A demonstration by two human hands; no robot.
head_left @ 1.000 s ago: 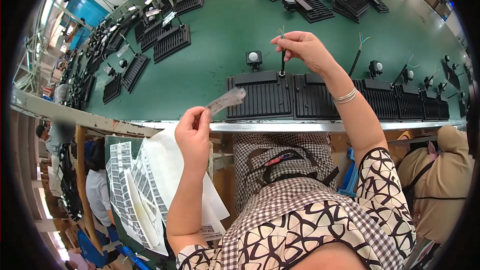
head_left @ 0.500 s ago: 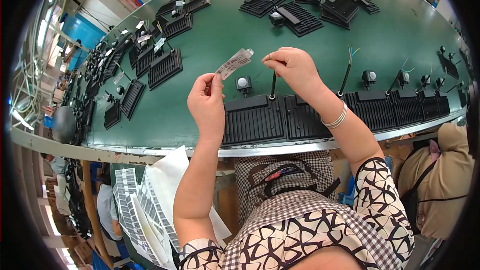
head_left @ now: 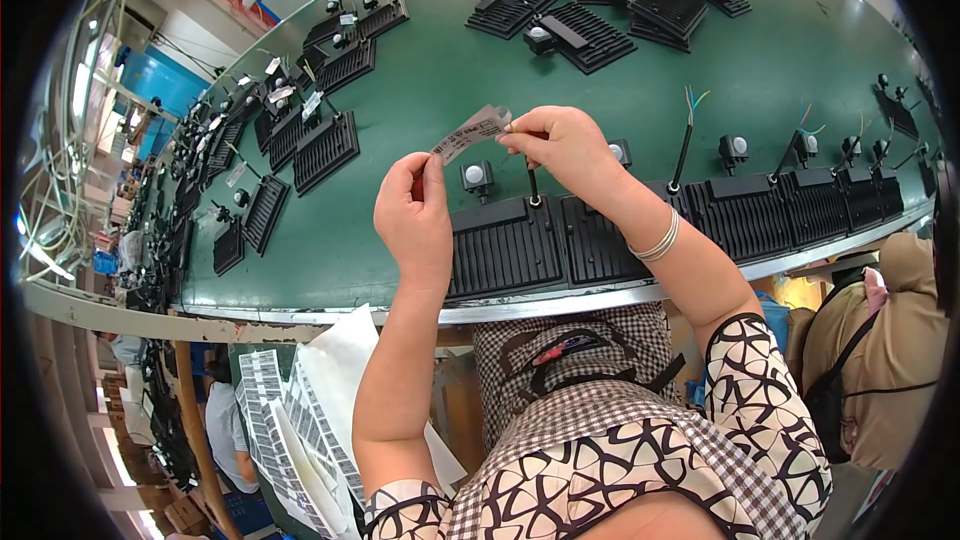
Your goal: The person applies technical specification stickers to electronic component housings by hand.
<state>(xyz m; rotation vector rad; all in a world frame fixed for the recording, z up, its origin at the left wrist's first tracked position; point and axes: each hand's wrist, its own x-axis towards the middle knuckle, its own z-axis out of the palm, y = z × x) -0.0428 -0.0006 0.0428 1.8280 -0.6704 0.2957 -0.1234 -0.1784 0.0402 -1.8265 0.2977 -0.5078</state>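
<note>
A small printed sticker label [head_left: 470, 134] is stretched between my two hands above the green table. My left hand [head_left: 412, 208] pinches its lower left end between thumb and finger. At its upper right end, the thumb and forefinger of my right hand [head_left: 556, 140] grip the label too. Below the hands lies a black finned floodlight housing [head_left: 505, 248], with a white-domed sensor [head_left: 477, 177] behind it. A black cable [head_left: 533, 183] rises from that housing, its upper part hidden by my right hand.
More finned housings with sensors [head_left: 738, 215] line the front edge to the right. Others lie at the back [head_left: 590, 37] and left [head_left: 325, 150], cables sticking up. Printed label sheets [head_left: 290, 420] rest below the table edge at left. A person [head_left: 228, 430] sits farther left.
My right hand has moved left and taken hold of the label's free end. The label, held only by my left hand before, now bows between both hands. The view has shifted slightly.
</note>
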